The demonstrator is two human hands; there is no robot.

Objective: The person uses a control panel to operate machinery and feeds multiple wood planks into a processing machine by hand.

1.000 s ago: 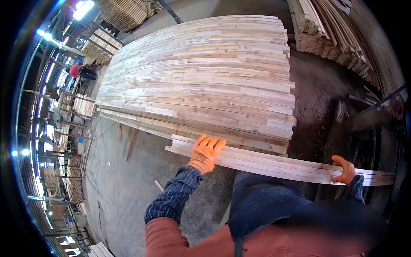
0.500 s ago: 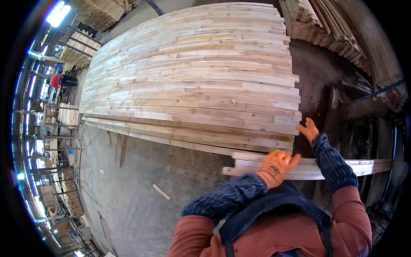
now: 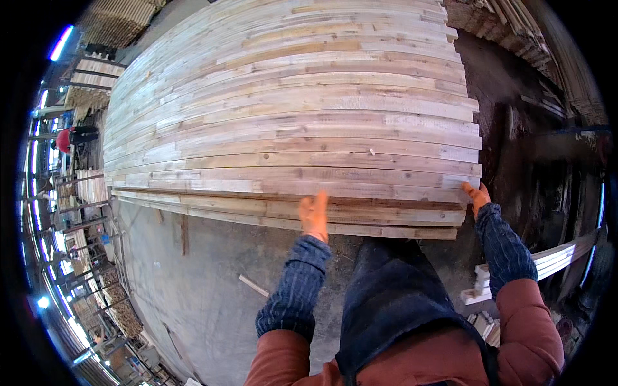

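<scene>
A wide stack of long pale wooden boards lies before me, its boards side by side. My left hand, in an orange glove, is over the stack's near edge with its fingers stretched out and nothing in them. At the right end of the stack, my right hand, gloved alike, rests against the board ends with thumb and finger apart. Along the near side, a lower board sticks out slightly beyond those above it.
Several pale boards lie on a support at my right. A small wood offcut is on the concrete floor. More lumber is piled at the far left, where a person in red bends over.
My left hand has left the separate boards at the right and moved left to the stack's near edge. My right hand has come against the board ends. My view has shifted closer to the stack.
</scene>
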